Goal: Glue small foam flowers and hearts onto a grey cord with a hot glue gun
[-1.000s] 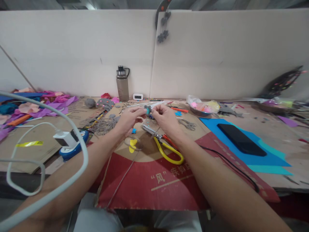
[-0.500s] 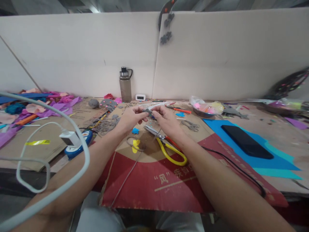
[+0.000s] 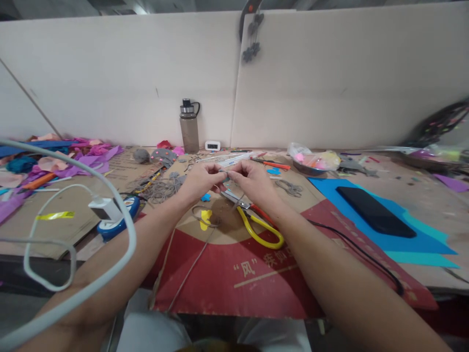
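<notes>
Above the cardboard, my left hand (image 3: 201, 183) and my right hand (image 3: 253, 182) meet fingertip to fingertip. Both pinch a small grey piece (image 3: 225, 174), mostly covered by the fingers, so its shape is unclear. Under my right hand lie scissors (image 3: 245, 206) with one yellow and one red-orange handle, blades pointing away to the left. A yellow cut-out (image 3: 205, 220) rests below my left hand, with a loop of thin grey cord around it. Just under the left fingers is a small blue cut-out (image 3: 205, 197).
A bottle (image 3: 189, 129) and small white clock (image 3: 212, 146) stand at the back. Tangled grey cord (image 3: 161, 188) and a blue socket block (image 3: 119, 224) lie left. A black phone (image 3: 375, 211) lies on blue sheets (image 3: 330, 195) at right. A white cable (image 3: 130, 230) arches across the left foreground.
The fingertips have closed further over the grey piece, so less of it shows. Both hands stay in nearly the same place. The view has shifted slightly.
</notes>
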Demonstrator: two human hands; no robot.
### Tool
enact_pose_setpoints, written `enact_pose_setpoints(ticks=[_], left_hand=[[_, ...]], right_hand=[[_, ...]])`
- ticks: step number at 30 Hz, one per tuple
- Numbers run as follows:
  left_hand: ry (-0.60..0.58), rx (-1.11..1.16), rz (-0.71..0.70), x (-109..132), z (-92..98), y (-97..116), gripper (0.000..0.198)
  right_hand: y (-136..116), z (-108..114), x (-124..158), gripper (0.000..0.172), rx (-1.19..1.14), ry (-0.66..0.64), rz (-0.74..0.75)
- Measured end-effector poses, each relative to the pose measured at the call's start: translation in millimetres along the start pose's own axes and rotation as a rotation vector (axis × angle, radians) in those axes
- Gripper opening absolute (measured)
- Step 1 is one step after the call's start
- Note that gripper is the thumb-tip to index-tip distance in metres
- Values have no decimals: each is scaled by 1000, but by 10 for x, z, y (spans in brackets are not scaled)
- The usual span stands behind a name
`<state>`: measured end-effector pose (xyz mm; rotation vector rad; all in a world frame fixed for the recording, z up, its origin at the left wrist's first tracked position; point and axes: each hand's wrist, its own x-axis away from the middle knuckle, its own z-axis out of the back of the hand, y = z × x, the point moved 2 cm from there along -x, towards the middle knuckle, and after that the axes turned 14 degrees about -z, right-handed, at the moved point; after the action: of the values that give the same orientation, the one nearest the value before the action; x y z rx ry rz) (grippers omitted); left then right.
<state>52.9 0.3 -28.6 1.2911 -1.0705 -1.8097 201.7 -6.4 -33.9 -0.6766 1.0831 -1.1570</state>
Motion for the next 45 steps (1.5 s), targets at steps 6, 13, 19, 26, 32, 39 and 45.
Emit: enact_pose_setpoints(ticks=[6, 13, 19, 26, 32, 39, 45], left_hand=[[146, 82, 50, -8, 5, -18, 11], [258, 206, 66, -20, -1, -67, 14], [302, 330, 1, -16, -62, -79, 14], [276, 375, 5, 13, -106, -37, 14], [196, 398, -12, 37, -133, -24, 17], [157, 405, -2, 33, -120, 6, 19], [176, 327, 35, 22, -113, -31, 25]], right_hand=[[12, -35, -28, 7, -57, -26, -25], [-31, -96, 50, 7, -81, 56, -12], [15, -139, 54, 15, -227, 49, -128], [-5, -121, 57, 17, -230, 113, -150], [21, -95, 35, 20, -225, 134, -177], [102, -94, -18, 19, -300, 120, -221], [-3, -91, 37, 13, -208, 136, -79]])
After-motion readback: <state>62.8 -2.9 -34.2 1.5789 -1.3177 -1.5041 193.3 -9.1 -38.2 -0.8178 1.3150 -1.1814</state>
